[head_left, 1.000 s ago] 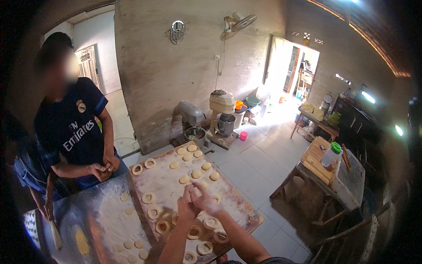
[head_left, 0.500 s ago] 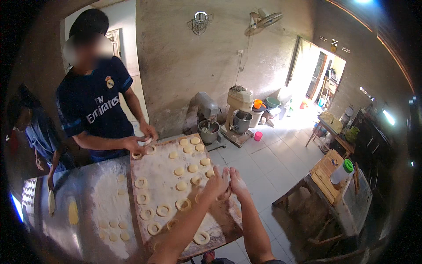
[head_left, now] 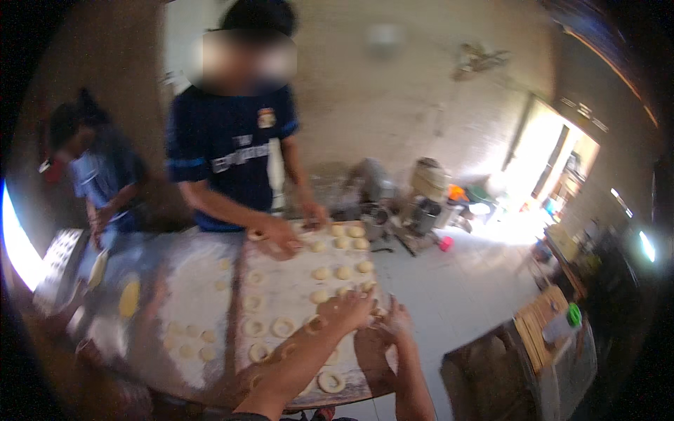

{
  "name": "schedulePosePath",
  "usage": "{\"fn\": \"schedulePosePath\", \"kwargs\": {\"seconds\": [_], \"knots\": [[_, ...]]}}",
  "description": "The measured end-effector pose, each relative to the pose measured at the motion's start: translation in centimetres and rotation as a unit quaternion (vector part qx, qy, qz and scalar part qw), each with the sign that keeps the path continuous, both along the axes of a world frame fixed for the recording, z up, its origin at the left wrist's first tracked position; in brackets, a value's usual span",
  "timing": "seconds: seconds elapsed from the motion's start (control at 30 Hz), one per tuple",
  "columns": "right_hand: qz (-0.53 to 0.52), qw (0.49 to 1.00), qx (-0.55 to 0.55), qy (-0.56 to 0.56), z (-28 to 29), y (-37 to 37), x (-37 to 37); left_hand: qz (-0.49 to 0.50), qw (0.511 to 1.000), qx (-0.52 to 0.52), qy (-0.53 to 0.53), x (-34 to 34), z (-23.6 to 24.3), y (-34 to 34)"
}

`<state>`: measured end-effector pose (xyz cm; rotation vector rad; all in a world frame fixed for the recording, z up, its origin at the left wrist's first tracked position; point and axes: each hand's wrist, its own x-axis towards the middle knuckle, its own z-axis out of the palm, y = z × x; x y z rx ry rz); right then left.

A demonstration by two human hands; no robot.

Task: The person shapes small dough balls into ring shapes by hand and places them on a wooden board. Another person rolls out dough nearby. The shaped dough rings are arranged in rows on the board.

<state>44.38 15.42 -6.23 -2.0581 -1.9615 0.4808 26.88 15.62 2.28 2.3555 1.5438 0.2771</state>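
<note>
My left hand (head_left: 351, 309) reaches over pale dough discs (head_left: 342, 273) at the right side of a floured wooden board (head_left: 270, 288). My right hand (head_left: 390, 324) is low beside it at the board's edge. Both touch or nearly touch the board; their fingers are blurred, and whatever lies under them is hidden. Dough rings (head_left: 331, 382) lie on the near and left parts of the board.
A co-worker (head_left: 225, 154) leans over the board's far left, hands on it; another person (head_left: 105, 182) stands farther left. A metal table (head_left: 112, 337) holds floured dough rounds. Mixers (head_left: 428, 196) stand by the wall; a wooden bench (head_left: 533, 330) is at right.
My hands were raised together, then parted and moved down and right to the board's edge. The co-worker has leaned in over the board. The camera view has swung left.
</note>
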Motion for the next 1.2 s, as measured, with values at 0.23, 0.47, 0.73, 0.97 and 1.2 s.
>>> {"fn": "schedulePosePath", "kwargs": {"seconds": [0.23,0.47,0.73,0.97,1.2], "knots": [[0.256,0.947,0.099,0.168,5.7,-4.5,-16.7,0.234,0.953,0.023,-0.190,-14.0,-1.0,-6.2],[0.539,0.832,-0.060,0.117,-0.3,-4.2,-40.8,0.515,0.824,-0.047,-0.233,-34.0,-10.5,-19.0],[0.435,0.882,-0.179,0.008,-1.2,-6.2,-51.3,0.503,0.827,0.007,-0.250,-41.5,-15.7,-21.7],[0.359,0.805,-0.260,0.394,4.2,-6.7,-47.8,0.373,0.796,0.034,-0.476,-44.4,-7.1,-19.8],[0.323,0.906,0.136,0.239,2.8,-8.4,-51.5,0.329,0.872,0.115,-0.343,-45.5,-2.4,-18.1]]}}
